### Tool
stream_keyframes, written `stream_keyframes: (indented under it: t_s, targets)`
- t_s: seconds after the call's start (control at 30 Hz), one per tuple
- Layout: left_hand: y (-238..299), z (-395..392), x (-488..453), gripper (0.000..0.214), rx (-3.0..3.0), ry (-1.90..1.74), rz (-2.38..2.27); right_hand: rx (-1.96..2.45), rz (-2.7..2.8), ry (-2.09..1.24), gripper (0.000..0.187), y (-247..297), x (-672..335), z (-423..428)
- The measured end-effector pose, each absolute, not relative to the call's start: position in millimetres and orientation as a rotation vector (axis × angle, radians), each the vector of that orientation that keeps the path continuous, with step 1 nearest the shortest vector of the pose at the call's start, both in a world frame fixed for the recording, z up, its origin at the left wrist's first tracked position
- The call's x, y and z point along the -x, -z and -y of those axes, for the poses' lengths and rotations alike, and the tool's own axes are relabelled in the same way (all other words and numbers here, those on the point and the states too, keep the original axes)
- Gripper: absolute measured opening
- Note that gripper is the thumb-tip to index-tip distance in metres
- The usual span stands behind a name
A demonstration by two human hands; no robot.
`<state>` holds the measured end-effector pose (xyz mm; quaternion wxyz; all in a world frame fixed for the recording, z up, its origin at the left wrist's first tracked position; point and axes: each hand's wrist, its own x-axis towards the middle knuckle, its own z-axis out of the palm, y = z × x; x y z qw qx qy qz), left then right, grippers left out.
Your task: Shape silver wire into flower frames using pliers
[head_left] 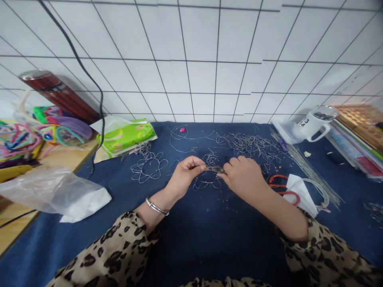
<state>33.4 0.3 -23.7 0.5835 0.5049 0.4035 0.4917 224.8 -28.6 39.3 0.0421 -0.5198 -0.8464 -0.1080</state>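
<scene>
My left hand pinches one end of a short bundle of thin metal wire between thumb and fingertips. My right hand is closed at the bundle's other end, where something dark grey and metallic shows at the fingertips. Whether that is a tool or more wire I cannot tell. Just below the hands lies a looped wire piece on the dark blue cloth, and a tangle of wire sits behind them. To the left is a flower-shaped wire ring with several loops.
Loose wire offcuts lie behind my right hand. Orange-handled scissors, long straight wires and a white mug are on the right. At left are a green tissue pack, a plastic bag and a red flask.
</scene>
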Motion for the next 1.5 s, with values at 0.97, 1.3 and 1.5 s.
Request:
stream_keyframes:
  t_s: [0.97,1.3,1.5]
  targets:
    - [28.8,-1.2,-31.8,0.012,-1.052,-1.033,-0.841,1.573,2.576,0.403,0.022,-32.1,-225.3,27.6]
    - [29.8,-1.6,-33.8,0.019,-1.068,-1.052,-0.829,1.569,2.591,0.403,0.018,-29.6,-225.1,26.0]
    - [31.6,-1.2,-34.3,0.020,-1.077,-1.068,-0.830,1.580,2.599,0.375,0.018,-30.1,-224.5,25.2]
